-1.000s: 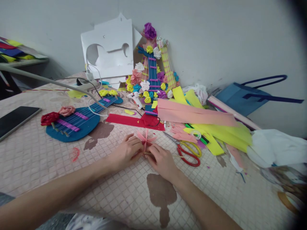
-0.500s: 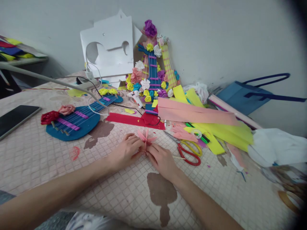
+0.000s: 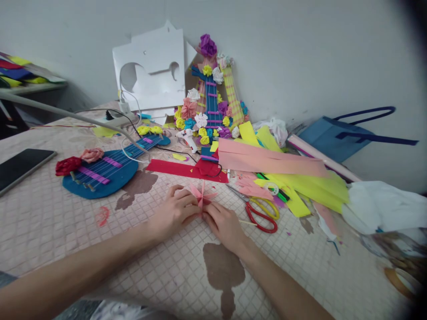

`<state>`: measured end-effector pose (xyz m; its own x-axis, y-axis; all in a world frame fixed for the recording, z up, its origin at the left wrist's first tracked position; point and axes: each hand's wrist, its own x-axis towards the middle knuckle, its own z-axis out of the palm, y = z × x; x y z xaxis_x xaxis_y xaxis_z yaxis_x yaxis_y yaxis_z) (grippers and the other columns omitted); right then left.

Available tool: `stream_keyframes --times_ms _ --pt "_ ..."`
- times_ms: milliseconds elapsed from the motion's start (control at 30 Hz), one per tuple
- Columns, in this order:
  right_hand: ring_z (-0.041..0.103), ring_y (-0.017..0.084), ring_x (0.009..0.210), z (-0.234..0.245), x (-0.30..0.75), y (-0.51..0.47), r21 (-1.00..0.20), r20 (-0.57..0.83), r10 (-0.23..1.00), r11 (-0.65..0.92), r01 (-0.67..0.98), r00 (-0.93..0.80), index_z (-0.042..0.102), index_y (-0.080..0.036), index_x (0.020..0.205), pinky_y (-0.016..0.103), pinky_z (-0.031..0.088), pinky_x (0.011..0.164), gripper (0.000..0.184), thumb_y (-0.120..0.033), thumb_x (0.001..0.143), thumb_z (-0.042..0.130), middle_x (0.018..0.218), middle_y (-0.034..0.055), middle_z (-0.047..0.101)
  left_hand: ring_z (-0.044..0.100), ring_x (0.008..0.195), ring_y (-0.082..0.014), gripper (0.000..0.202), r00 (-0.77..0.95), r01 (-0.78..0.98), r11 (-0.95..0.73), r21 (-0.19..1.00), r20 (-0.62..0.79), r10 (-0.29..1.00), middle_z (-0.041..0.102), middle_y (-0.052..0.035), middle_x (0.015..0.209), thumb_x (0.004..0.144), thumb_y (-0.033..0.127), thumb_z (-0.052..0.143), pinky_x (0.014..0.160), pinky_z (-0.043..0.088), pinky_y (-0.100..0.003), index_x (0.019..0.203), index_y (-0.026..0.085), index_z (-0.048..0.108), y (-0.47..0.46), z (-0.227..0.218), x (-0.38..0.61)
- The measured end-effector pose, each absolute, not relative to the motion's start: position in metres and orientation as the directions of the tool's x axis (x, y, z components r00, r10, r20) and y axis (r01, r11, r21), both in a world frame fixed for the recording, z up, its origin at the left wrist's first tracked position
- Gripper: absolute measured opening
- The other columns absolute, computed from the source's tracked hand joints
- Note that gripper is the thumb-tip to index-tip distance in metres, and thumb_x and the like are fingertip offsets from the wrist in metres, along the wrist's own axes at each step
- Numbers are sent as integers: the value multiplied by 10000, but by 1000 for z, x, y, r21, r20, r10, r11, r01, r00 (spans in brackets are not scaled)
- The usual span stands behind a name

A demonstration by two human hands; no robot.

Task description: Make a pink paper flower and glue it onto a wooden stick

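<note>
Between my two hands is a pink paper flower [image 3: 202, 195] with narrow, pointed petals spread out like a star. My left hand [image 3: 176, 206] pinches its base from the left, fingers curled. From the right, my right hand [image 3: 223, 221] grips the base too, its fingertips meeting those of the left. The flower's underside is hidden by my fingers. Just right of my right hand lie scissors [image 3: 263, 218] with red and yellow handles, and a thin pale stick [image 3: 247, 222] pokes out beside them. Beyond the flower stretches a red paper strip [image 3: 173, 167].
A blue paper guitar [image 3: 100, 173] with paper roses lies left, near a phone [image 3: 25, 169]. Behind stand a glue gun [image 3: 187, 138] and flower-covered guitars [image 3: 211, 98]. Pink crepe paper [image 3: 267, 156] and yellow crepe paper [image 3: 310, 191] spread right. A cable [image 3: 76, 111] crosses the left side.
Both hands stay at the pink flower, with only a slight shift of the fingers at its base. The whole view has moved a little.
</note>
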<state>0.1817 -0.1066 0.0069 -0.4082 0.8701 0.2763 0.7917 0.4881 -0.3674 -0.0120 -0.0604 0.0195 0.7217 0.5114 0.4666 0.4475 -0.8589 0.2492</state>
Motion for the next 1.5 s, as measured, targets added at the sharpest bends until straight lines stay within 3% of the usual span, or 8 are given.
stream_keyframes --times_ms 233,567,900,1100,1333,1500 --pt "597 165 803 4 180 -107 -378 307 871 482 790 -384 534 -192 929 259 450 626 51 -209 896 498 918 38 597 527 919 -177 136 725 473 -839 270 422 545 642 -15 914 915 204 495 936 300 -403 888 210 628 -60 19 -11" --pt "602 155 749 3 179 -106 -300 323 851 506 809 -413 547 -189 916 256 443 592 124 -200 931 425 897 44 609 519 944 -176 67 719 486 -818 309 390 575 615 -5 924 894 210 534 883 324 -369 900 199 600 -63 19 -9" --pt "601 156 795 -1 179 -106 -354 356 858 490 797 -369 555 -203 885 252 452 626 108 -240 927 464 904 39 615 500 894 -187 142 724 533 -820 209 390 570 606 -18 886 929 224 478 909 298 -406 850 181 587 -63 16 -8" --pt "601 157 774 3 179 -106 -312 331 858 492 813 -392 568 -199 879 255 445 611 142 -216 935 438 885 41 614 496 934 -186 64 699 522 -801 293 392 598 597 -13 895 893 218 539 865 306 -373 846 184 567 -65 18 -8" --pt "600 159 814 2 180 -107 -358 331 869 476 803 -368 566 -199 897 259 461 651 113 -228 927 460 914 44 613 491 881 -187 161 696 537 -803 260 401 595 594 -19 841 930 231 471 867 282 -385 811 175 564 -64 16 -7" --pt "597 165 803 3 180 -107 -347 322 869 477 808 -375 559 -198 875 260 454 635 141 -224 937 435 905 45 611 494 903 -196 120 696 540 -793 282 379 609 605 -19 860 919 216 493 862 274 -387 830 177 564 -65 18 -7"
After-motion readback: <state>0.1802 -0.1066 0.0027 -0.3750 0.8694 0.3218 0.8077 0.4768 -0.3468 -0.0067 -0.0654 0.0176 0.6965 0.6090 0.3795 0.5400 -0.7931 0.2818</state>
